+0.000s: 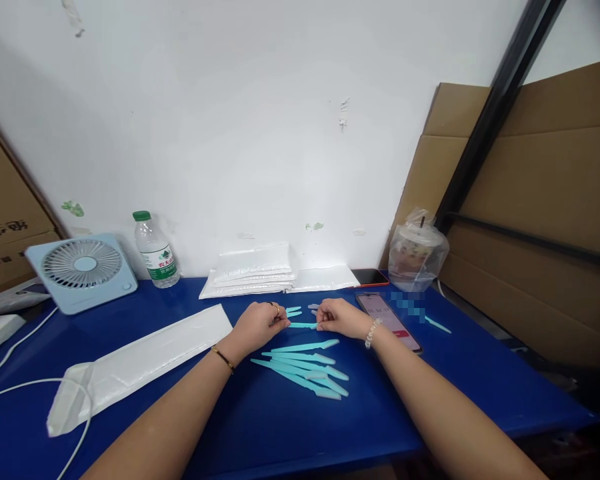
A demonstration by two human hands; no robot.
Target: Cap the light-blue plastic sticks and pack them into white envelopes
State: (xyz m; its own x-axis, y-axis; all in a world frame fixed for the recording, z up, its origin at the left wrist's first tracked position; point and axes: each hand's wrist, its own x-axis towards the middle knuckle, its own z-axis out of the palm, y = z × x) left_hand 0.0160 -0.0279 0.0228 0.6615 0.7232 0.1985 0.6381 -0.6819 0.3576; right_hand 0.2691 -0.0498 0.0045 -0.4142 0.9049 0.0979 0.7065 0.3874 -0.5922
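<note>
Over the blue table, my left hand [260, 327] and my right hand [343, 318] pinch opposite ends of one turquoise eyebrow razor [303, 326], held level between them. My left fingers close on its left end, and my right fingertips cover its right end. Just behind it lie the ends of other turquoise razors [293, 311] and small translucent pieces [313, 308], partly hidden by my right hand. Nearer me, several razors [305, 358] are fanned out, their handles pointing left and pale blade ends right.
A long white padded mailer [150, 363] lies left, near a white cable [87, 413]. Behind stand a fan [84, 265], a water bottle [156, 253] and stacked mailers [255, 270]. To the right are a phone [393, 327], a bagged drink cup [417, 253] and another razor [437, 325].
</note>
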